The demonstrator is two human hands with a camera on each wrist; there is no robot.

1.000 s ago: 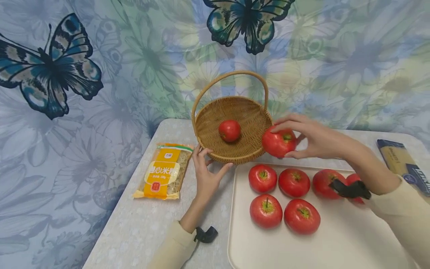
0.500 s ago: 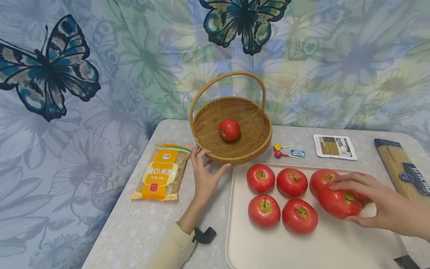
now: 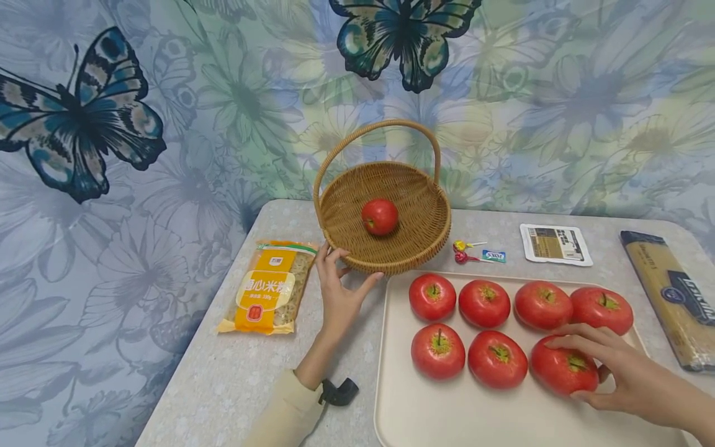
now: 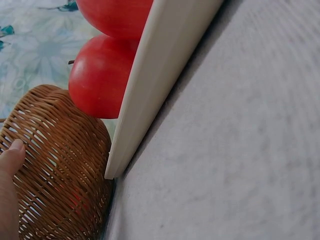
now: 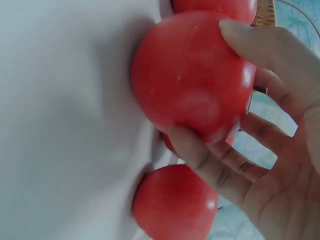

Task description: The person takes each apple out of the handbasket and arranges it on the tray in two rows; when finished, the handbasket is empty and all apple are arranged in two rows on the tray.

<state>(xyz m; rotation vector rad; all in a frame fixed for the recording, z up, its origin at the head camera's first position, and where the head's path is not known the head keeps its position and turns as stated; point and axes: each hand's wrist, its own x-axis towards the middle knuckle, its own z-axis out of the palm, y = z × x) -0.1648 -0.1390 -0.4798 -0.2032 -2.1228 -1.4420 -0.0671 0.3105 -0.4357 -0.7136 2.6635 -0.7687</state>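
My right hand (image 3: 625,369) grips a red apple (image 3: 561,366) at the front right of the apples on a cream tray (image 3: 447,410). In the right wrist view the thumb and fingers curl round that apple (image 5: 190,75), low over the tray surface. A wicker basket (image 3: 413,248) with a tall arched handle leans toward me behind the tray, and a single apple (image 3: 380,216) lies inside it. My left hand (image 3: 341,292) holds the basket's front left rim. In the left wrist view its thumb (image 4: 12,156) presses the woven side.
Several more apples (image 3: 485,303) stand in two rows on the tray. Left of the basket lies a yellow food packet (image 3: 268,288). Lollipops (image 3: 460,251), a blue-wrapped sweet (image 3: 494,256), a flat white pack (image 3: 555,244) and a spaghetti bag (image 3: 670,298) lie behind and right of the tray.
My right hand has carried the apple from beside the basket's right rim down to the tray's front row. My left hand stays on the basket.
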